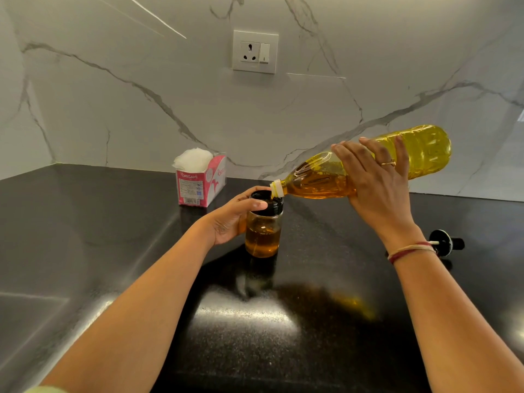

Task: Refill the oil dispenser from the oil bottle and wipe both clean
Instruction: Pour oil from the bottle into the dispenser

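Holds the oil bottle nearly level in the right hand, fingers spread wide and curled over its shoulder, thumb hidden beneath, mouth right at the open top of the oil dispenser. Steadies that dispenser, upright on the black countertop and roughly half full, with the left hand, thumb and fingers wrapped round the black collar. Probably handles as a heavy, sloshing, thin-walled plastic bottle, yielding under a squeeze and slick once oily: best gripped mid-body, near balance. Looks like rigid, breakable, tippable glass below the collar: best held low. Behind, a pink tissue box; at right, a black pourer cap lying on its side.
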Available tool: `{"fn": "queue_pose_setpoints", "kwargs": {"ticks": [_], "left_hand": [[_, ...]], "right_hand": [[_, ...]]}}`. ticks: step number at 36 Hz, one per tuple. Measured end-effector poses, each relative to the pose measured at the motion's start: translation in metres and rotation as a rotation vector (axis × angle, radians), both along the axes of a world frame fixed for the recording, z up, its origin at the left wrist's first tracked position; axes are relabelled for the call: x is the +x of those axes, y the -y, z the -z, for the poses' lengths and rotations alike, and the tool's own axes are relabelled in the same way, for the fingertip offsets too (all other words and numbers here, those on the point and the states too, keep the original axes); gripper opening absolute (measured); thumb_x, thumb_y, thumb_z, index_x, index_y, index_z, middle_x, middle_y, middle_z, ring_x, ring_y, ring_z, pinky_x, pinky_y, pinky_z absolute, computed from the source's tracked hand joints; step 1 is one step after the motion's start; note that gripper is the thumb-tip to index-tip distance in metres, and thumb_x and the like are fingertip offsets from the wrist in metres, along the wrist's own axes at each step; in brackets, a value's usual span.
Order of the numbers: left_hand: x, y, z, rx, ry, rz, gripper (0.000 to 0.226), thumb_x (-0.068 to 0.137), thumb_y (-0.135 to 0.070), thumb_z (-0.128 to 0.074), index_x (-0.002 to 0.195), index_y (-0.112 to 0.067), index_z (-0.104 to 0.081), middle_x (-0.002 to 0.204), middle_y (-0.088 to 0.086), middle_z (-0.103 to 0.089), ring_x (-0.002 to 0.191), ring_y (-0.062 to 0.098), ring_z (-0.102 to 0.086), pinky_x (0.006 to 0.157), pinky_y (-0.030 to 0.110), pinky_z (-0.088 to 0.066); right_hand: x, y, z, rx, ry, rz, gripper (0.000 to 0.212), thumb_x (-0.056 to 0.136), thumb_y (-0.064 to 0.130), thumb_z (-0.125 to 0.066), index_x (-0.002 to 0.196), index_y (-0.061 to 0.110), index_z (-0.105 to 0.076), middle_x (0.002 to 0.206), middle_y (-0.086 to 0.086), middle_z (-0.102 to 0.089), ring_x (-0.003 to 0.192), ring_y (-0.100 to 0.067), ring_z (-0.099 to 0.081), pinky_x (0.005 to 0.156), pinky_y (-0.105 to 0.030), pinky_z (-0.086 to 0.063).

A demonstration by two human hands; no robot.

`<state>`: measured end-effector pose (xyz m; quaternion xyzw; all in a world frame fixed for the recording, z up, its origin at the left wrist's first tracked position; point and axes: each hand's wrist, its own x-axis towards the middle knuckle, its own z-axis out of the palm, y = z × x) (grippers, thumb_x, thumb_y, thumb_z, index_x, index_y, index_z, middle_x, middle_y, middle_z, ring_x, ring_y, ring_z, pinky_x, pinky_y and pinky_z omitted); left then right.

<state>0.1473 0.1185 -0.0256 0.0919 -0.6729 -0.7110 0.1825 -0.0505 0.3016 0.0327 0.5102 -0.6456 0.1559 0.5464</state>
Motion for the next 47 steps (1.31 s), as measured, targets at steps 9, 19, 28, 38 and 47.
{"fn": "queue_pose_setpoints", "kwargs": {"ticks": [9,19,28,38,47], "left_hand": [[0.000,-0.001,-0.001,-0.008,0.007,-0.004,0.073,0.059,-0.035,-0.074,0.128,-0.022,-0.055,0.120,0.008,-0.064,0.110,0.022,-0.062,0.091,0.038,-0.050],[0.000,-0.002,0.000,-0.008,0.016,-0.030,0.091,0.059,-0.035,-0.074,0.142,-0.014,-0.045,0.125,0.012,-0.061,0.116,0.027,-0.057,0.099,0.045,-0.044],[-0.001,-0.003,-0.001,-0.001,0.015,-0.035,0.086,0.057,-0.035,-0.074,0.137,-0.018,-0.049,0.126,0.013,-0.059,0.117,0.029,-0.055,0.100,0.047,-0.041],[0.000,-0.006,-0.002,-0.008,0.010,-0.040,0.092,0.056,-0.035,-0.073,0.141,-0.014,-0.045,0.127,0.014,-0.057,0.117,0.030,-0.054,0.100,0.049,-0.041],[0.000,-0.005,-0.002,-0.008,-0.006,-0.020,0.081,0.057,-0.035,-0.073,0.133,-0.018,-0.050,0.123,0.012,-0.059,0.113,0.027,-0.057,0.095,0.044,-0.047]], "right_hand": [[-0.001,0.000,0.000,0.021,0.048,-0.011,0.056,0.080,0.012,-0.074,0.132,0.018,-0.052,0.129,-0.002,-0.057,0.127,-0.029,-0.046,0.114,-0.054,-0.016],[-0.004,0.002,0.001,0.153,0.193,-0.042,0.064,0.072,0.014,-0.079,0.130,0.017,-0.052,0.126,-0.005,-0.059,0.122,-0.031,-0.050,0.114,-0.050,-0.018],[-0.006,0.003,0.001,0.264,0.326,-0.055,0.074,0.069,0.019,-0.081,0.135,0.021,-0.047,0.130,-0.005,-0.057,0.124,-0.031,-0.048,0.108,-0.046,-0.028],[-0.009,0.000,0.001,0.352,0.416,-0.089,0.080,0.067,0.023,-0.081,0.138,0.020,-0.044,0.131,-0.008,-0.057,0.121,-0.032,-0.049,0.099,-0.047,-0.038],[-0.013,-0.004,-0.001,0.358,0.421,-0.079,0.080,0.068,0.027,-0.082,0.138,0.020,-0.044,0.131,-0.009,-0.057,0.120,-0.033,-0.050,0.097,-0.048,-0.040]]}}
